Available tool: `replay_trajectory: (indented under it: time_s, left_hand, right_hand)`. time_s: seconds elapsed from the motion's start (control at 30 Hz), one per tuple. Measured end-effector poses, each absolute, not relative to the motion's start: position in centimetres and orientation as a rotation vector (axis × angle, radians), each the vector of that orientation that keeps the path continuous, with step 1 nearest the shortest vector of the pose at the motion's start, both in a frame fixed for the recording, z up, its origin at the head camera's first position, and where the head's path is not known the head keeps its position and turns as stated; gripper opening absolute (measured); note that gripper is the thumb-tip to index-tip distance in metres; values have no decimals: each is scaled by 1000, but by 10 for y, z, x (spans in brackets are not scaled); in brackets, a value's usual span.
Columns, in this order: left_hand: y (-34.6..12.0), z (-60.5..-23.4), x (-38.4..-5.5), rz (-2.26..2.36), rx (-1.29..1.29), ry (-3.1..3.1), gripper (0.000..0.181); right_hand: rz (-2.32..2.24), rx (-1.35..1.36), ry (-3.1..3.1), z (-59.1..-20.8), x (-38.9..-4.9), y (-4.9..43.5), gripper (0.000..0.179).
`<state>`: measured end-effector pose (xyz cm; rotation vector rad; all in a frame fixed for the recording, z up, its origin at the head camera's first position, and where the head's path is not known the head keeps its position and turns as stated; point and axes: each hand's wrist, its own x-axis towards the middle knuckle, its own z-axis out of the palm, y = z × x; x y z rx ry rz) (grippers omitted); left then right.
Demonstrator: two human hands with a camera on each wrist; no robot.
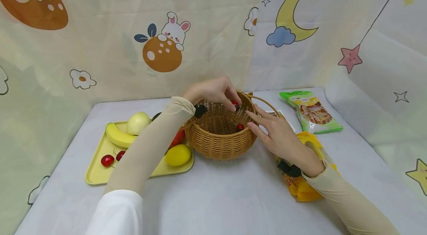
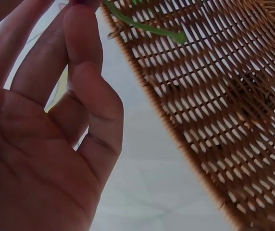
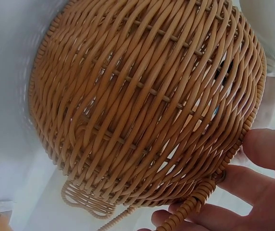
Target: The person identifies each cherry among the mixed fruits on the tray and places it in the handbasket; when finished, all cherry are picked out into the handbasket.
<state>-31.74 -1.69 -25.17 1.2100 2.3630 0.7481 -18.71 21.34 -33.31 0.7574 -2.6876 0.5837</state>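
My left hand (image 1: 217, 92) reaches over the wicker basket (image 1: 221, 146) and pinches a red cherry (image 1: 235, 104) between its fingertips. In the left wrist view the cherry's green stem (image 2: 152, 30) stretches across the woven wall, while most of the fruit is hidden behind the fingers. Another cherry (image 1: 240, 127) lies inside the basket near its right side. My right hand (image 1: 278, 131) rests at the basket's right rim with fairly straight fingers. The right wrist view shows its thumb (image 3: 262, 148) at the rim and other fingers behind the coiled handle (image 3: 190, 204).
Left of the basket, a yellow tray (image 1: 95, 175) carries a banana (image 1: 118, 136), a pale round fruit (image 1: 138, 123), a lemon (image 1: 178, 155) and cherries (image 1: 107, 160). A green snack bag (image 1: 313, 112) lies at back right. A yellow-orange packet (image 1: 301, 190) sits under my right wrist.
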Motion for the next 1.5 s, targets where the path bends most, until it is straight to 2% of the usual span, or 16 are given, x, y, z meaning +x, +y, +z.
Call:
replay_trajectory:
  time_s: [0.37, 1.5]
  left_hand:
    - [-2, -274, -324, 594, 1159, 2400, 30]
    - [-7, -276, -321, 643, 1068, 2394, 33]
  right_hand:
    - [579, 750, -2686, -335, -187, 213, 47]
    - [575, 722, -2700, -334, -185, 213, 48]
